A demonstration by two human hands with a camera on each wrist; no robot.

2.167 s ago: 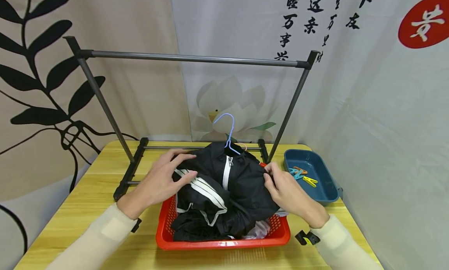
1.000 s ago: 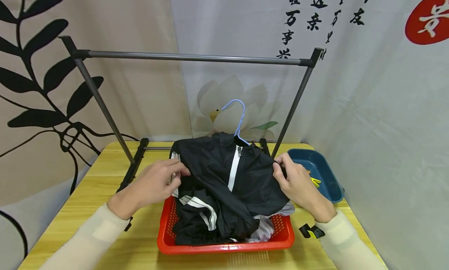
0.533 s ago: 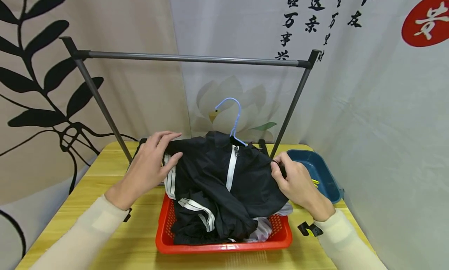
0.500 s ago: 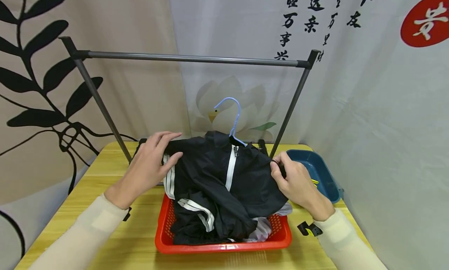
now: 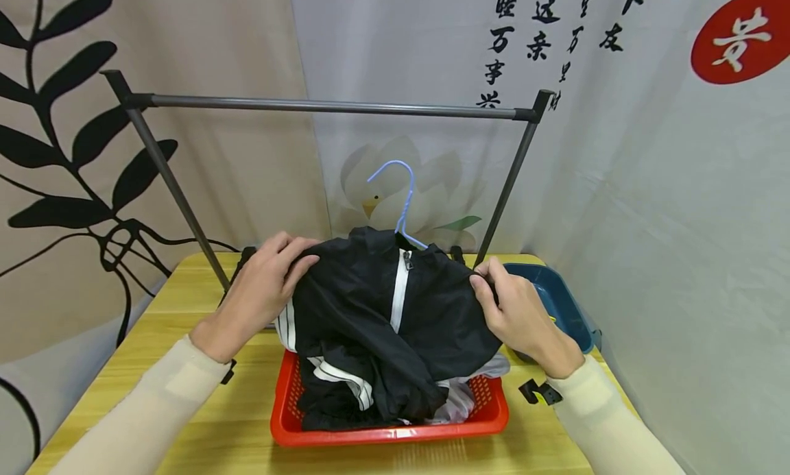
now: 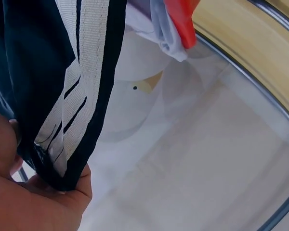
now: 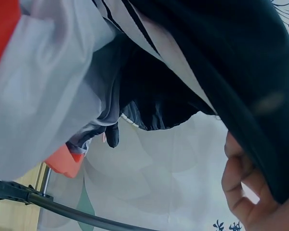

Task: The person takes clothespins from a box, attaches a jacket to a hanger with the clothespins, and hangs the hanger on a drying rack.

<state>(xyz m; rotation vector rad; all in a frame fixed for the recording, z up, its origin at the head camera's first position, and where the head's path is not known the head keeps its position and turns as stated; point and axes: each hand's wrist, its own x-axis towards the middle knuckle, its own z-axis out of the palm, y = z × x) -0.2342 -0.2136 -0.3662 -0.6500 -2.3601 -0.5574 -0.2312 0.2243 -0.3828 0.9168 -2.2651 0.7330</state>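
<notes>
- The black jacket (image 5: 358, 290) was spread between the two hands, its collar at the far side and its lower part bunched toward the near side.
- The left hand (image 5: 256, 293) gripped the jacket at its left shoulder, thumb on the near side and fingers over the far edge. In the left wrist view the cloth was caught between the thumb and fingers, with white stripes running down to the grip.
- The right hand (image 5: 515, 314) pinched the jacket at its right shoulder between thumb and fingers; the cloth dropped away toward the near left of that grip.
- Midway between the grips, the blue hanger (image 5: 410, 194) stood up out of the collar, its hook curving to the left, well apart from both hands.
- A white zipper strip (image 5: 400, 297) ran from the collar down the front, also between the hands.
- The near part of the jacket hung over the red basket (image 5: 395, 436); where it met the dark cloth inside, I could not tell one from the other.
- Pale grey cloth (image 5: 458, 403) showed at the right of the basket, below the right hand.
- The basket sat on the wooden table (image 5: 241, 420), with a blue tub (image 5: 564, 303) to the right, just beyond the right hand.
- The rack (image 5: 333, 106) stood on the far side, its top bar above the hook and apart from it.
</notes>
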